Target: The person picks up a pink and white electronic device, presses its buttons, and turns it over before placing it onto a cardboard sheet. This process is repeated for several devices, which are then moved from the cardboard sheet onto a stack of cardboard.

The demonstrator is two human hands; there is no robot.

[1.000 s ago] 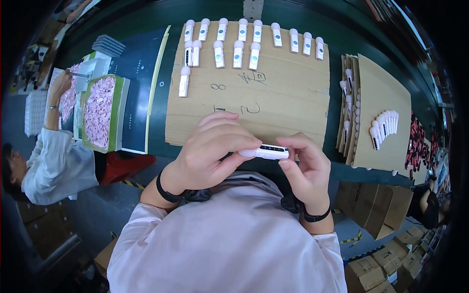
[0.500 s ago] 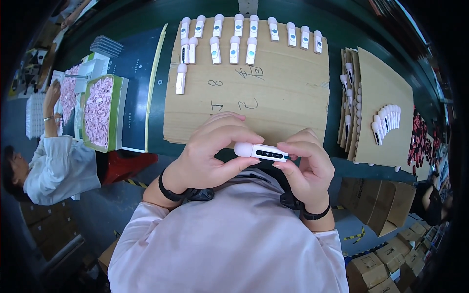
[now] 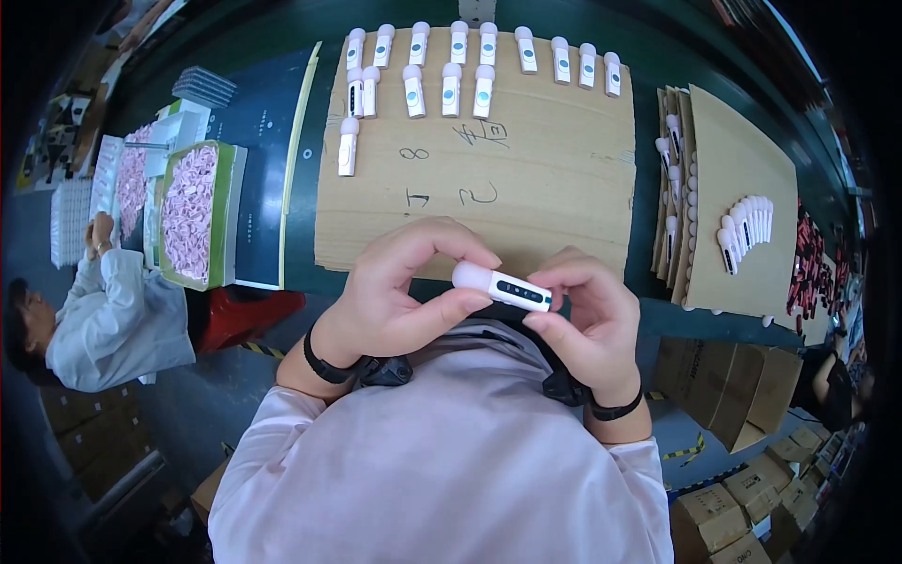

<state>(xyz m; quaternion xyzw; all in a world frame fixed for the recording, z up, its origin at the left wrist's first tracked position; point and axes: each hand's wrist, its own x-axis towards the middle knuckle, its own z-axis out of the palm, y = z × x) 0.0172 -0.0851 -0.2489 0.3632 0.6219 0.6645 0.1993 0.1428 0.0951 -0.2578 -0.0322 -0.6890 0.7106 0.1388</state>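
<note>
In front of my chest I hold a small wand massager (image 3: pixel 505 287), white with a rounded pale pink head and a black button panel facing up. The thumb and index finger of my left hand (image 3: pixel 404 282) pinch it by the head end. My right hand (image 3: pixel 592 315) has its thumb and fingers closed around the tail end, which they partly cover. Beyond my hands lies a cardboard sheet (image 3: pixel 545 169) with handwritten marks. Similar massagers (image 3: pixel 414 91) lie on it in rows toward the far edge, most showing a round blue spot.
At left, a green-rimmed box (image 3: pixel 224 216) holds many small pink parts; a co-worker (image 3: pixel 122 320) sits beyond it. Stacked cardboard sheets (image 3: pixel 742 160) on the right carry more massagers. Red and black pieces (image 3: pixel 813 268) lie farther right, above an open carton (image 3: pixel 723 385).
The massager in my hands has tilted, its tail end now pointing lower and its panel turned more upward. The co-worker's raised hand has come down and back from the parts.
</note>
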